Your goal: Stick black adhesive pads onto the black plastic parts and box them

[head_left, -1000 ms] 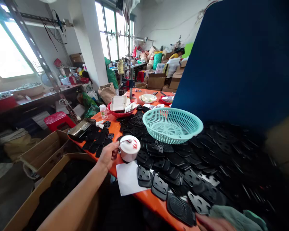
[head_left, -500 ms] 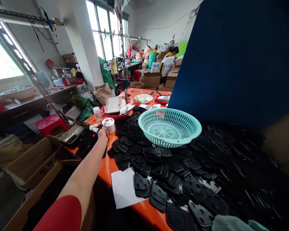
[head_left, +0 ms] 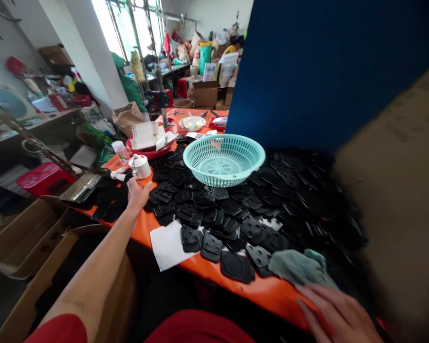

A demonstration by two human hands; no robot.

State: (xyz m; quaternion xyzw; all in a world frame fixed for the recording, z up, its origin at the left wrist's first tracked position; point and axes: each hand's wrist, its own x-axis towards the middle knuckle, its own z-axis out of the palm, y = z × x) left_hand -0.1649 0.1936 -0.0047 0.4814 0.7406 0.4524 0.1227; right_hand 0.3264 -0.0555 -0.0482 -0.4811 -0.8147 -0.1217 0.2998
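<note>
My left hand (head_left: 137, 194) reaches over the left side of the orange table, just in front of a white lidded cup (head_left: 141, 167). Its thumb stands apart from the bent fingers, whose tips are partly hidden; I see nothing held. At the lower right my right hand (head_left: 338, 309) has its fingers stretched and apart near the table edge, close to a crumpled grey-green cloth (head_left: 300, 267). Flat black pads with round holes (head_left: 211, 245) lie heaped across the table. A mint-green plastic basket (head_left: 224, 180) rests on them.
Behind the cup are a clear plastic jar (head_left: 120, 151) and a red tray (head_left: 153, 153) holding pale card pieces. White paper (head_left: 168, 247) lies at the front edge. Cardboard boxes (head_left: 89, 267) stand below on the left. A dark blue panel (head_left: 307, 71) blocks the right.
My view has swung right and down. My left hand has drawn back slightly from the white cup, its thumb now clearly apart. My right hand has come into view beside the cloth.
</note>
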